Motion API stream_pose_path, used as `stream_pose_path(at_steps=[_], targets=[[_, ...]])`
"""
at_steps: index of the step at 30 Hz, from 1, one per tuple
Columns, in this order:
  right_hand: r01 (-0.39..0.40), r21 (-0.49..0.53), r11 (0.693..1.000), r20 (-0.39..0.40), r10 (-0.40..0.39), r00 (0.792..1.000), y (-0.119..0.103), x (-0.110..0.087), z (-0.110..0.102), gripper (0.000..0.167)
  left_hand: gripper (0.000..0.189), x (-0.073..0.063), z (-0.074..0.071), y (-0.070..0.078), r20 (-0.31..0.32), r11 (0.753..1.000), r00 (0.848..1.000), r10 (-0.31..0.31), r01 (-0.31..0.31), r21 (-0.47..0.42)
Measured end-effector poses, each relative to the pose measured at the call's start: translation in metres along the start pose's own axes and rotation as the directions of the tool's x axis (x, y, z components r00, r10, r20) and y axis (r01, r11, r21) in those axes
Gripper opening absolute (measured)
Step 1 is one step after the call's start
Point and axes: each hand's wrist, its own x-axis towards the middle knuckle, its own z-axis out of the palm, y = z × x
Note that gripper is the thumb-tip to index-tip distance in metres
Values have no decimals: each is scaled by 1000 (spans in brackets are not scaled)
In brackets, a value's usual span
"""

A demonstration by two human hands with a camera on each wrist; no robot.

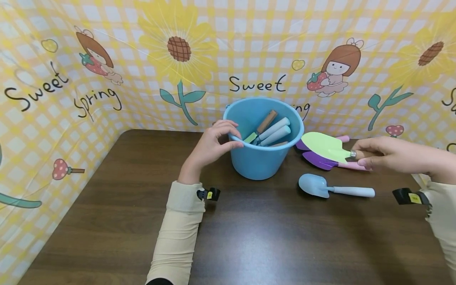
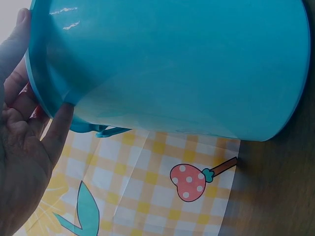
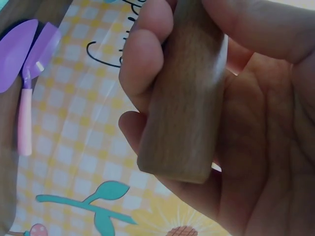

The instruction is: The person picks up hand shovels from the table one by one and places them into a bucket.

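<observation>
A blue bucket [image 1: 258, 162] stands upright on the table, with several hand tools inside, among them a wooden handle [image 1: 267, 120] and pale blue handles [image 1: 278, 128]. At its left rim my left hand [image 1: 215, 140] holds on, thumb in front and fingers over the edge; the left wrist view shows the hand against the bucket's wall [image 2: 172, 69]. My right hand [image 1: 379, 152] grips the wooden handle [image 3: 187, 98] of a light green trowel [image 1: 322, 146], its blade pointing left toward the bucket. Purple trowels with pink handles [image 1: 320, 160] lie partly hidden beneath that blade.
A light blue trowel [image 1: 335, 188] lies on the dark wooden table [image 1: 256, 237], to the bucket's right and nearer me. Behind and at the left, a yellow checked cloth [image 1: 228, 47] with printed flowers closes off the table. The bucket stands near the table's back edge.
</observation>
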Motion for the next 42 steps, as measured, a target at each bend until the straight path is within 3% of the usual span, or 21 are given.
stream_pose_path(at_steps=[4,11,21,28,36,42], targets=[[7,-21,1000,3,-7,1000,-7,11,-7,15,12,-1,0,-1,-1,1000,1000,6,-6,5],[44,-79,996,76,-38,996,-19,30,-24,13,13,0,0,-1,-3,1000,1000,8,-8,12],[-19,-71,997,150,30,988,-40,63,-41,21,13,1,0,-1,-14,1000,1000,19,-19,4],[-124,-78,989,207,138,969,-57,90,-49,15,13,0,0,-2,-11,1000,1000,25,-25,9],[-75,-173,982,245,116,963,-74,123,-60,10,13,0,-1,0,-3,1000,1000,13,-13,10],[-68,-210,975,297,129,946,-83,144,-63,15,13,0,0,2,-6,1000,1000,12,-12,7]])
